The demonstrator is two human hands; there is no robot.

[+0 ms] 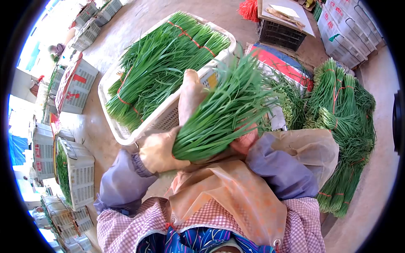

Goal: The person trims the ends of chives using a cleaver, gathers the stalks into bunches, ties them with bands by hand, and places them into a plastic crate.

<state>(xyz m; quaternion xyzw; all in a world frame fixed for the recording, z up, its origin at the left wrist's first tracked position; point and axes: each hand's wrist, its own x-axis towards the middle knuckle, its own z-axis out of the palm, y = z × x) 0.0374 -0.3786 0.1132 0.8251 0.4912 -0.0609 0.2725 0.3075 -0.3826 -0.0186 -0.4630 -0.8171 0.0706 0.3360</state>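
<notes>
A loose bundle of long green stalks (228, 105) lies across the middle, above my lap. My left hand (160, 149), in a tan glove, is closed round the bundle's lower left end. My right hand (245, 138), in a reddish glove, is under the right part of the bundle, its fingers mostly hidden by leaves. Just beyond, a white plastic crate (171, 100) holds several green bundles (168, 63) tied with red bands.
Tied green bundles (337, 101) are piled at the right, beside loose stalks and a red and blue sack (282, 63). A black crate (280, 34) with a board on top stands at the back. White crates (78, 86) line the left; stacked crates (346, 29) fill the upper right.
</notes>
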